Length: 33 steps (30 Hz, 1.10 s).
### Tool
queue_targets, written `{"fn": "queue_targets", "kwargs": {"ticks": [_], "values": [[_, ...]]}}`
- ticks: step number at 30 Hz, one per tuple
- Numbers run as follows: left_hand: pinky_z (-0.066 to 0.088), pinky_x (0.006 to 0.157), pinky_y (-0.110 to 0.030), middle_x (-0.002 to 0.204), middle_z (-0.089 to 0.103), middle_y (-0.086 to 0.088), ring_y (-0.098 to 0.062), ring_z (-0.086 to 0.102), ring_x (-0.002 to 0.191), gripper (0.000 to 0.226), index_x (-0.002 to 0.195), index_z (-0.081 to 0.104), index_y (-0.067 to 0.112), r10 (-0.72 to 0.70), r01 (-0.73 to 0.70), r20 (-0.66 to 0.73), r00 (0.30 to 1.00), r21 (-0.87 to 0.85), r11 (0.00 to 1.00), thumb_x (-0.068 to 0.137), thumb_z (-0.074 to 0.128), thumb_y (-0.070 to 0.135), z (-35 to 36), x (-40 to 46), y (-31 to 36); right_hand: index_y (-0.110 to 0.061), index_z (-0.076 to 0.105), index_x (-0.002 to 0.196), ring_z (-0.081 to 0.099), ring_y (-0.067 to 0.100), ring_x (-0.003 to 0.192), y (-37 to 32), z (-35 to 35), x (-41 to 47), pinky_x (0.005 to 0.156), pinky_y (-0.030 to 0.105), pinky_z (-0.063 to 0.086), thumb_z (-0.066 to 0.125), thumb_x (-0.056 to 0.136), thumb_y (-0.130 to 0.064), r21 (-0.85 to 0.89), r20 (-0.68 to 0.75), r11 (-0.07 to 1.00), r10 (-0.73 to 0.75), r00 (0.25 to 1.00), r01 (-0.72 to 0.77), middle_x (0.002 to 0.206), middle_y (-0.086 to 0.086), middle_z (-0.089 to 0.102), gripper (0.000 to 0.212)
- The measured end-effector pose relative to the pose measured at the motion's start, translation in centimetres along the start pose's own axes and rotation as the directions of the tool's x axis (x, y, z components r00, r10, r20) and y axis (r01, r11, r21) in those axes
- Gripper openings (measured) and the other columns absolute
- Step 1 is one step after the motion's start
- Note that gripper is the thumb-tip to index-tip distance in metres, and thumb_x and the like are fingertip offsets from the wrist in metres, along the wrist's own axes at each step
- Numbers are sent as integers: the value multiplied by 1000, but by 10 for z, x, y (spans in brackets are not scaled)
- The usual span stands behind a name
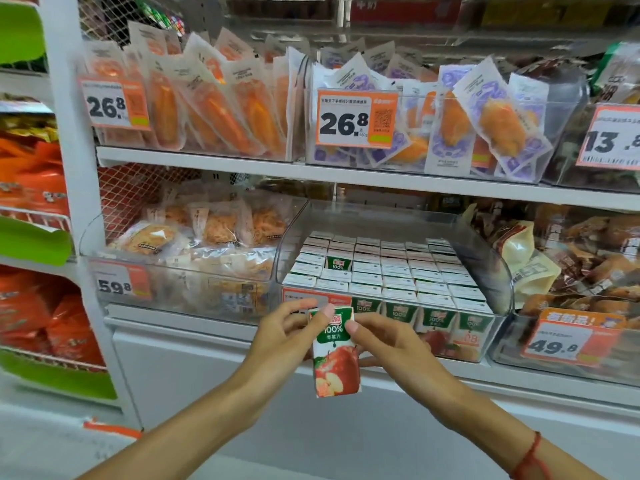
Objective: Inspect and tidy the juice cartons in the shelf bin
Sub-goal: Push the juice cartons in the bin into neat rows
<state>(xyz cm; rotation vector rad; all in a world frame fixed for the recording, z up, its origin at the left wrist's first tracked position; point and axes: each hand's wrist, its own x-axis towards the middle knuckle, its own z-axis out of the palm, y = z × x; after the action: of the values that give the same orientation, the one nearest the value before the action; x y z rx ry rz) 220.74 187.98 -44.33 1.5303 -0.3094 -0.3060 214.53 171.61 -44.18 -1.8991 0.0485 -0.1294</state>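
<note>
Both forearms reach in from 6 o'clock, meeting on one juice carton held in the air before the shelf.

Largest is the white shelf unit, whose front lip runs just behind the hands; below that lip, at 6 o'clock, lies open room around the held carton. At 12 o'clock from the carton sits the clear shelf bin, its front wall low and its side walls curving up; packed cartons fill it in tight rows, with one gap near its back left showing a green carton face. Bins of bagged snacks stand at 9 and 3 o'clock of it. The left hand pinches the carton's upper left edge, fingers curled at its top. The right hand grips its right side, thumb on the front. The carton hangs upright, slightly tilted, apple picture facing the camera, clear of the bin.
</note>
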Motion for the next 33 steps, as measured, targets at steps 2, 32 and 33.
{"fn": "queue_targets", "kwargs": {"ticks": [2,32,33], "values": [[56,68,-16,105,74,6,-5,72,89,54,117,63,26,-45,44,57,997,5,999,70,67,53,0,1,-1,-28,69,105,67,3,88,0,0,2,72,14,53,54,93,-42,51,-29,999,20,999,-18,97,-8,73,24],[55,90,-27,92,77,5,-10,73,89,19,98,74,30,-73,70,38,997,69,995,87,66,43,-1,5,-13,-35,62,110,65,9,76,4,6,2,74,30,58,83,73,-33,-342,-115,935,-142,983,95,89,-8,67,43],[53,95,-30,95,77,5,-11,72,93,18,96,73,32,-98,93,50,994,87,992,86,67,45,-2,6,-13,-34,61,108,64,8,74,5,7,1,69,27,57,85,70,-35,-378,-95,919,-162,982,115,88,-9,66,45]]}}
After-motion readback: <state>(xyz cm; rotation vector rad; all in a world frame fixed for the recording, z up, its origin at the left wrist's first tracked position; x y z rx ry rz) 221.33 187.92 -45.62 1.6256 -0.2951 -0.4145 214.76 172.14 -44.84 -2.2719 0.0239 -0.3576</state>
